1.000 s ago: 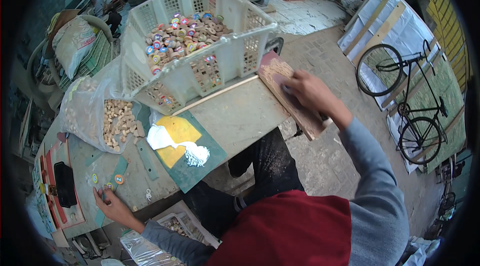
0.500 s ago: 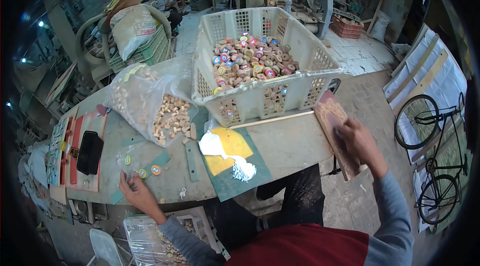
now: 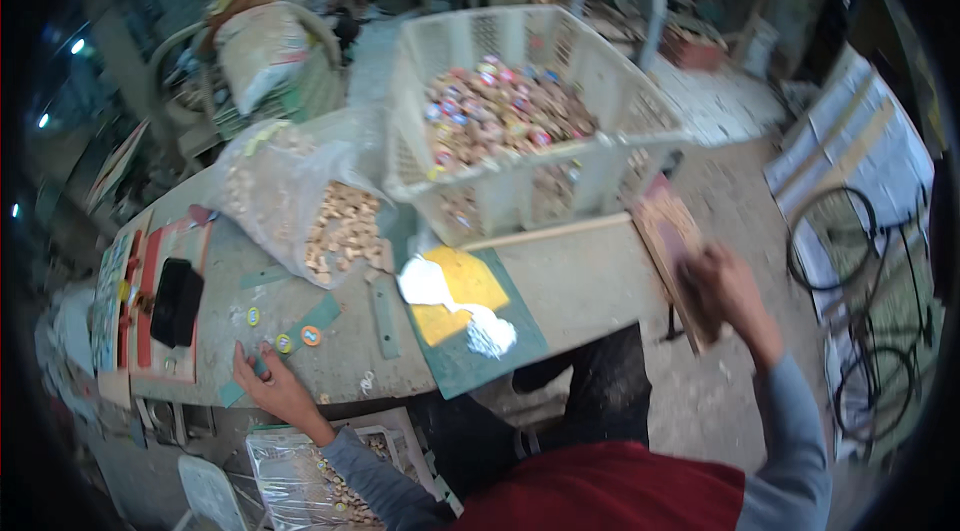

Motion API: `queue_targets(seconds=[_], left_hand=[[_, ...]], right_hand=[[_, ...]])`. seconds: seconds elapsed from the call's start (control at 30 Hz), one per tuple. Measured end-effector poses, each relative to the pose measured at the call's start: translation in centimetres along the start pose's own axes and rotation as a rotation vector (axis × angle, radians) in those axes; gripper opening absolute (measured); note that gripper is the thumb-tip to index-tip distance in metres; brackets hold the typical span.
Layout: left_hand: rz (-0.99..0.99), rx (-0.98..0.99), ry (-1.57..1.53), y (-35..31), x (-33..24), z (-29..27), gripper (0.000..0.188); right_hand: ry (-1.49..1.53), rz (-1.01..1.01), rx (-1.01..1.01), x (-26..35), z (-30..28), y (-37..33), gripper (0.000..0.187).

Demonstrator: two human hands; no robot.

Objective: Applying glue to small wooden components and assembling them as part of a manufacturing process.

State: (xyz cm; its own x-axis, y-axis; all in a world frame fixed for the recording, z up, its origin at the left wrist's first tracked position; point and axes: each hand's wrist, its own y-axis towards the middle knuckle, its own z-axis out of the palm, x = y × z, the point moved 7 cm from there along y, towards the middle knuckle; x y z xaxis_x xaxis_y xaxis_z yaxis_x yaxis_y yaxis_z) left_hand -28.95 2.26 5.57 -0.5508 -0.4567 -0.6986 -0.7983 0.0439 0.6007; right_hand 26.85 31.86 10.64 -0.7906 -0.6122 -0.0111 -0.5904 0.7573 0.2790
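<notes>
Workbench (image 3: 590,281), grey, curved by the lens, runs from 9 o'clock to 3 o'clock across the view.

White plastic crate (image 3: 600,146) at 12 o'clock, heaped with small painted pieces. Probably heavy when full; the latticed walls flex, so it is best lifted by the rim with both hands.

Clear bag of bare wooden pieces (image 3: 320,216) at 10 to 11 o'clock, slumped open. Soft and shifting, likely to spill if grabbed by one corner.

Green board with a yellow patch and white blobs (image 3: 465,316) at centre; looks wet, so handle it by the edges.

Flat wooden board (image 3: 670,251) at 3 o'clock, off the bench's right edge. Right hand (image 3: 730,291) wraps its lower end, fingers curled round it. Stiff, light, rough-faced; a mid-edge grip would balance it better.

Black flat object (image 3: 177,301) at 9 o'clock.

Left hand (image 3: 268,381) at 7 o'clock on the bench's near edge, fingers narrow, pinching a small greenish piece (image 3: 260,367); blurred. Small round painted discs (image 3: 296,338) lie just beside it: light, easy to flick away, best picked by the rim.
</notes>
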Motion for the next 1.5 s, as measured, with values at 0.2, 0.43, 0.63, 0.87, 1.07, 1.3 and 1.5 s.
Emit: queue_targets(seconds=[0.2, 0.43, 0.63, 0.87, 1.07, 1.3, 1.5], left_hand=[[0.065, -0.042, 0.107, 1.4, 2.8, -1.3, 0.043], [0.007, -0.082, 0.041, 0.8, 1.2, -1.4, 0.042], [0.006, -0.057, 0.067, 0.2, 0.9, -1.1, 0.042], [0.008, -0.064, 0.012, 0.1, 1.8, -2.4, 0.042], [0.038, -0.052, 0.015, 0.1, 0.5, -1.0, 0.042], [-0.044, -0.03, -0.008, 0.2, 0.7, -2.2, 0.042], [0.052, -0.07, 0.027, 0.0, -0.8, -1.5, 0.039]], right_hand=[[0.08, -0.126, -0.041, 0.2, 1.5, 6.5, 0.021], [0.127, -0.054, 0.018, 1.6, -0.8, -0.2, 0.026], [0.042, -0.144, -0.059, 0.1, 1.2, 7.2, 0.022], [0.051, -0.083, 0.083, 2.3, -1.5, -0.9, 0.026], [0.087, -0.084, -0.067, 1.7, -0.6, 5.7, 0.021], [0.07, -0.118, 0.001, 2.2, -0.6, 3.3, 0.021], [0.061, -0.074, -0.028, 1.5, -0.8, 1.6, 0.018]])
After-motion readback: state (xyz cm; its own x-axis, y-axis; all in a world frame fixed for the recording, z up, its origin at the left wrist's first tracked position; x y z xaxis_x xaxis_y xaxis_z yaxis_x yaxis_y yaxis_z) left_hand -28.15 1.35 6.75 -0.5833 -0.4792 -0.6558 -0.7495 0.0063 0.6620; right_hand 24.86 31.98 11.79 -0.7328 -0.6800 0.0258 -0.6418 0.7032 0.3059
